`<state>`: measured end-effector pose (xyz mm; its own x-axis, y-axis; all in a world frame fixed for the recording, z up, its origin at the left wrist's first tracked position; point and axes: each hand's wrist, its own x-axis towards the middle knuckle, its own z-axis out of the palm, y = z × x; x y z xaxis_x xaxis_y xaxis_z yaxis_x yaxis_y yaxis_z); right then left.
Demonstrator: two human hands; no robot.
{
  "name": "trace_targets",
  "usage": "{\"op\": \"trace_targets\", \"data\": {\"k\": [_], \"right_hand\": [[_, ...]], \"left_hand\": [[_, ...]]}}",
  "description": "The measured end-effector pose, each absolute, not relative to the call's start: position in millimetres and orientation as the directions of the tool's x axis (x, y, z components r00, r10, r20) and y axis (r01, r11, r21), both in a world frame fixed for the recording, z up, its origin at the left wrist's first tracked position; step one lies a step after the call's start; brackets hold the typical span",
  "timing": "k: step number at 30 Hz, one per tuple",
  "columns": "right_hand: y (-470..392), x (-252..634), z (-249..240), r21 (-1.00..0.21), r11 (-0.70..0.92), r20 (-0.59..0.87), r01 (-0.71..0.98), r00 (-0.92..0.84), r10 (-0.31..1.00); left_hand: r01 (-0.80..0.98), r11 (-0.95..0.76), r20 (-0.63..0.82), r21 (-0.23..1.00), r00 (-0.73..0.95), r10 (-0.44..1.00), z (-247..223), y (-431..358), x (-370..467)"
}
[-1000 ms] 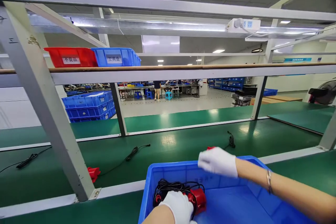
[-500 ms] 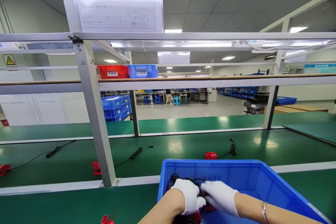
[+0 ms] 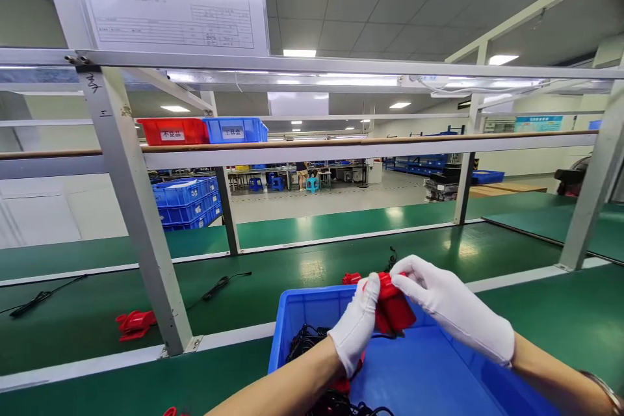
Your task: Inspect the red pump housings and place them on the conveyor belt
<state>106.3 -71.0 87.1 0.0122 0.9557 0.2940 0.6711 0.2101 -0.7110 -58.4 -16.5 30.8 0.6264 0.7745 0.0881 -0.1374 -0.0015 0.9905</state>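
A red plastic part (image 3: pixel 396 311) is held up over the blue bin (image 3: pixel 312 296), between my two white-gloved hands. My left hand (image 3: pixel 358 322) grips its left side, thumb on top. The fingers of my right hand (image 3: pixel 439 299) pinch its upper right edge. A black cable shows just below the part. Coiled black cables (image 3: pixel 307 340) and more red pieces lie in the left side of the bin, partly hidden by my left forearm.
Behind the bin, another red part (image 3: pixel 351 279) lies on the green belt (image 3: pixel 273 299). Farther left are a red part (image 3: pixel 135 325) and a bundled cable (image 3: pixel 217 287). Grey posts (image 3: pixel 141 221) rise from the bench. Red (image 3: pixel 170 132) and blue boxes (image 3: pixel 235 130) stand on the shelf.
Both hands have risen out of the bin with the red part between them. My right hand has moved right and up. The view has swung to the right.
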Motion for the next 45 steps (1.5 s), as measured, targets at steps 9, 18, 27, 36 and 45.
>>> {"op": "trace_targets", "data": {"k": [9, 18, 27, 36, 45], "right_hand": [[-89, 90, 36, -0.691, 0.199, 0.284, 0.695, 0.008, 0.959], [-109, 79, 35, -0.263, 0.440, 0.703, 0.859, -0.141, 0.697], [-120, 88, 53, -0.416, 0.437, 0.602, 0.798, -0.118, 0.789], [-114, 100, 56, -0.819, 0.305, 0.210, 0.485, -0.240, 0.948], [-99, 134, 67, -0.572, 0.609, 0.460, 0.549, -0.400, 0.793]], "left_hand": [[-0.592, 0.073, 0.209, 0.803, 0.394, 0.895, 32, -27, -40], [-0.616, 0.226, 0.303, 0.754, 0.632, 0.713, 33, -25, -52], [-0.426, -0.316, 0.523, 0.848, 0.575, 0.629, 33, -27, -76], [-0.128, -0.912, 0.908, 0.389, 0.220, 0.357, 3, -15, -84], [0.221, -0.797, 0.760, 0.562, 0.243, 0.603, 7, -11, -68]]}}
